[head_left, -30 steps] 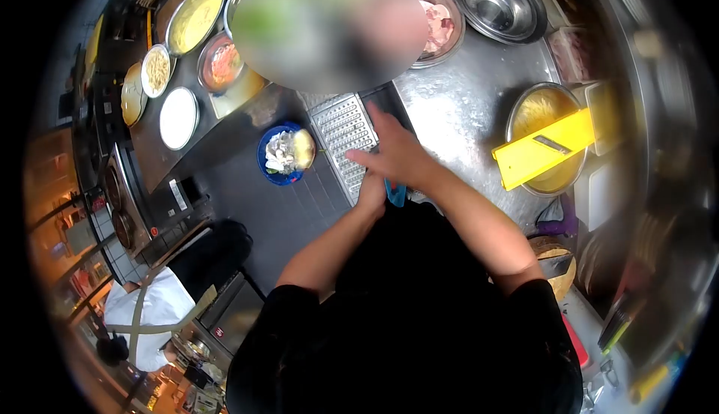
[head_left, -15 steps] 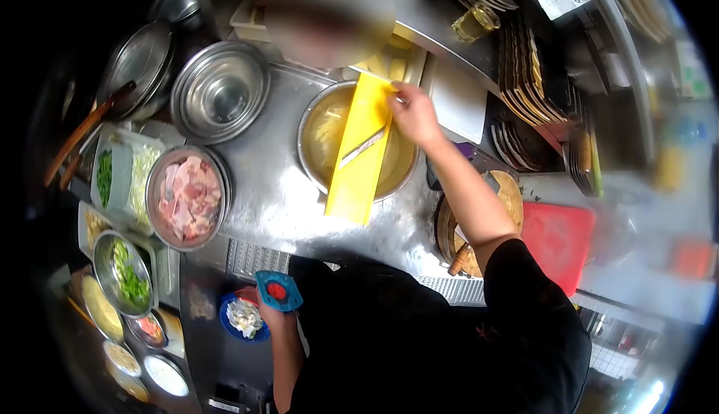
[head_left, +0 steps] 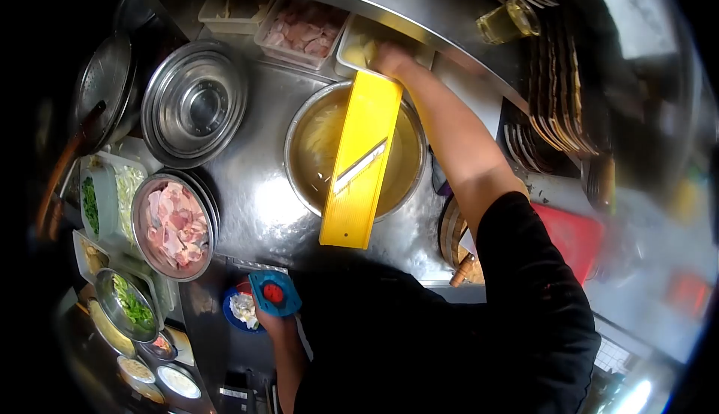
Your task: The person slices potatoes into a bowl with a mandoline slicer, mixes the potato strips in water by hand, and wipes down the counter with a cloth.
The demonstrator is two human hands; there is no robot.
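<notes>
Brushed steel covered the counter [head_left: 258,144], bright with glare near the middle, and containers crowded round it. At the centre sat a wide metal bowl [head_left: 290,152] of cloudy, yellowish liquid with pale shreds in it. Across it lay a yellow slicer [head_left: 353,195], its slanted blade over the liquid and its near end jutting past the rim.

Just behind, under the shelf edge, a white tub [head_left: 343,48] held pale yellow chunks, and the right hand [head_left: 391,60] reached into it. Its fingers were hidden, so whether they were spread or pinching a chunk could not be told. Beside that tub stood a meat tub [head_left: 290,57] heaped with pink pieces, and next along a further tub [head_left: 227,26] whose brownish contents were hard to make out.

Well apart from these, the left hand [head_left: 274,324] clasped a teal holder [head_left: 287,305] with a red centre, its fingers mostly hidden behind it. Right beside the hand, partly covered, was a blue bowl [head_left: 231,318] of white, crumpled-looking pieces.

Along the left side, nested steel bowls [head_left: 166,107] stood beside a meat bowl [head_left: 152,257] full of raw pink cuts. Past that, a small metal bowl [head_left: 107,298] contained green cut vegetables.
</notes>
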